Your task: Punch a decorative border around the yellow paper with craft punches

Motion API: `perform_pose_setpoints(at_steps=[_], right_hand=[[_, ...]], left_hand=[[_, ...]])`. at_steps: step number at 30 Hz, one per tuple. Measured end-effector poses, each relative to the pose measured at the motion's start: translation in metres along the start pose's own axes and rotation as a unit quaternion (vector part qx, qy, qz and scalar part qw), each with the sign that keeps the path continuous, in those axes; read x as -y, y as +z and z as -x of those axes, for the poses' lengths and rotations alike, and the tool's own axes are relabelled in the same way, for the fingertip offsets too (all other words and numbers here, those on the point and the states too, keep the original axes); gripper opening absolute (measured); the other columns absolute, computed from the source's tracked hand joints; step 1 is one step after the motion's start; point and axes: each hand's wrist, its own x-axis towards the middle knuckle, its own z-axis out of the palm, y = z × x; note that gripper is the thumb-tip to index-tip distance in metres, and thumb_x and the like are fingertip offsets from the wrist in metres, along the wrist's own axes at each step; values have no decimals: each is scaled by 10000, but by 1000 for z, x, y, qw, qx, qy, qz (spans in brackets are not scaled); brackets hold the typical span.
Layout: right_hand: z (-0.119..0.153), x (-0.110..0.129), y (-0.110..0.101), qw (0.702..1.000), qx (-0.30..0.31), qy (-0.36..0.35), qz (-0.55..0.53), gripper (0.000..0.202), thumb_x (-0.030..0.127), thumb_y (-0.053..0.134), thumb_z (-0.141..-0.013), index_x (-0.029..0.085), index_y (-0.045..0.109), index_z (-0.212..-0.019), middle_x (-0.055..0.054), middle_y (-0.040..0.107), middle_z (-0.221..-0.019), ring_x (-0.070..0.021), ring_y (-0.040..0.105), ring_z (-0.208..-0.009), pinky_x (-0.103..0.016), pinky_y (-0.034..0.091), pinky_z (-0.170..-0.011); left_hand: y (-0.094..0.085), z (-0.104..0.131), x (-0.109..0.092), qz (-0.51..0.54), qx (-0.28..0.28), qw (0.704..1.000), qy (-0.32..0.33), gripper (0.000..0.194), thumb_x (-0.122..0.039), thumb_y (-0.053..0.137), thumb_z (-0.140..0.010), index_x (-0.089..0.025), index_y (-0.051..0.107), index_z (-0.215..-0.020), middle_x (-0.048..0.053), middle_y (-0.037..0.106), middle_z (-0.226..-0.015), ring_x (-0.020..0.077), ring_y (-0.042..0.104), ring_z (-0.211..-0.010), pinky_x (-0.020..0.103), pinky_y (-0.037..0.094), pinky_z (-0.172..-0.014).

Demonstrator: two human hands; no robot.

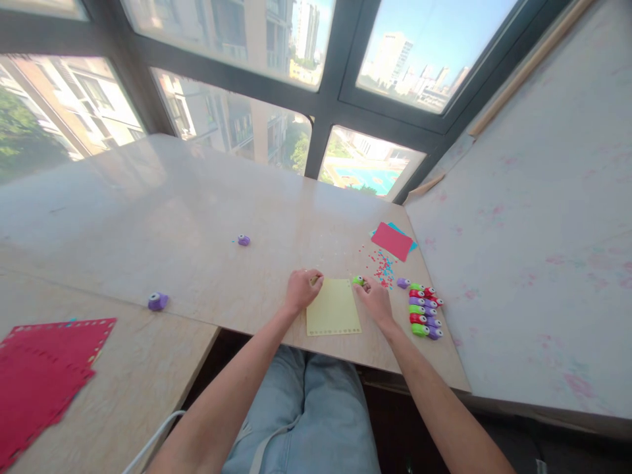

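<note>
A yellow sheet (334,309) lies on the table in front of me, with a row of small punched holes along its near edge. My left hand (303,289) is closed at the sheet's far left corner; its fingers are pressed together on that corner. At the far right corner, my right hand (375,299) has its fingers around a small green craft punch (358,280), which sits at the sheet's edge. The fingertips of both hands are small in view, and the punch partly hides the paper's corner.
Several green, red and purple punches (417,309) stand in rows at the right, near a lone purple punch (403,283). Behind are paper bits (384,268) and a red card (392,241). Purple punches (243,240) (157,301) and red sheets (44,375) lie leftward.
</note>
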Motion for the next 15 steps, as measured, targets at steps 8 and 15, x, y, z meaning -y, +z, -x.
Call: perform_pose_setpoints(at_steps=[8,15], right_hand=[[-42,60,10,999,7,-31,-26,360,405,585,-815,169,681,-1069,-62,707,-787,-216,658,-722,-293,464,-684],[-56,184,59,961,159,-222,-35,218,322,632,-823,204,693,-995,-46,730,-859,-177,654,-777,-255,443,-715]], left_hand=[[-1,1,-2,-22,3,1000,-2,170,-251,580,-867,-196,740,-878,75,748,-856,221,673,-838,387,470,-857],[13,0,12,-24,-9,1000,-11,219,-150,564,-812,-172,690,-990,142,715,-984,314,637,-986,430,469,-859]])
